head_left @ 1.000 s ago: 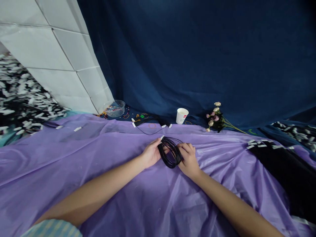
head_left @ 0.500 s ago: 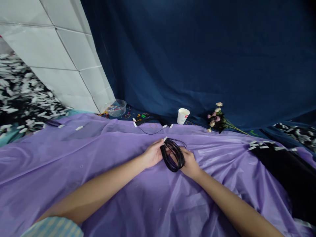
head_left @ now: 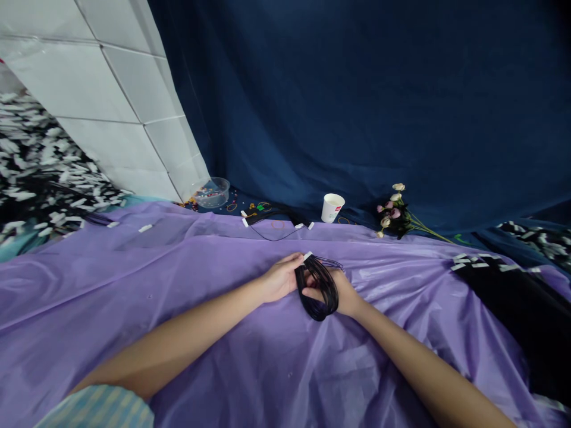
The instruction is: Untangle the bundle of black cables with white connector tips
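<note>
A bundle of thin black wires is bent into a loop, with a white connector at its upper end. My left hand pinches the bundle just below that connector. On the other side, my right hand grips the looped part, its thumb showing inside the loop and its other fingers partly hidden behind the wires. A few loose strands stick out above my right hand. Both hands are over the purple sheet.
Beyond the sheet's far edge lie another black wire bundle, a paper cup, artificial flowers and a clear plastic tub amid scattered beads. Black wires with white connectors are heaped at left and laid out at right.
The wire bundle has shifted slightly right and toward me. My right thumb now shows inside the loop. My left hand keeps its hold near the connector.
</note>
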### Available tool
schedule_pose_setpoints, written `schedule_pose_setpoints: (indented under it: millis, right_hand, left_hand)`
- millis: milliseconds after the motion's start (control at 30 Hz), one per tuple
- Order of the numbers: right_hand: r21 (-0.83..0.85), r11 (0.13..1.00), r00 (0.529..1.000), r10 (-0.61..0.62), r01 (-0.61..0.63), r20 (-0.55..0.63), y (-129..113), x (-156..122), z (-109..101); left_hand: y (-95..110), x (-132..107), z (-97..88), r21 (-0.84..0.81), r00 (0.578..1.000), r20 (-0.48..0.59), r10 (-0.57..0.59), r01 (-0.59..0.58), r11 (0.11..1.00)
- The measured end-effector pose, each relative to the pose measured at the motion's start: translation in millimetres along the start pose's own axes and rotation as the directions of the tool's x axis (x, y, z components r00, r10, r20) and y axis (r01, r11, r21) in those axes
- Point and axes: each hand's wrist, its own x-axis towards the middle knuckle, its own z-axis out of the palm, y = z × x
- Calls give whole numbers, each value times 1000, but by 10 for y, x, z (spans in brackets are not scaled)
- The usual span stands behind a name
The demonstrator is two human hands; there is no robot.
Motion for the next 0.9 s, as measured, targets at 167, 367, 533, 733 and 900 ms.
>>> schedule_pose_setpoints:
  millis: [167, 367, 533, 733, 900]
  right_hand:
    - [12, 999, 1000, 30, -30, 5, 14, 2, 6]
    - [26, 999, 999, 31, -31, 14, 22, -6, 0]
    - [25, 999, 999, 33, -33, 3, 10, -4, -2]
    - [4, 1000, 1000, 26, -26, 17, -10, 5, -9]
    - [-24, 1000, 998, 11, -9, 57, -2, 0, -16]
  left_hand:
    - [-5, 7, 5, -6, 1000, 1, 2, -2, 1000]
    - [-6, 6, 0, 0, 1000, 10, 0, 0, 1000]
    - [-3, 11, -11, 13, 1000, 28, 2, -2, 1000]
    - [-17, 23, -24, 30, 999, 48, 7, -8, 1000]
    - [-17, 24, -17, 21, 1000, 27, 7, -8, 1000]
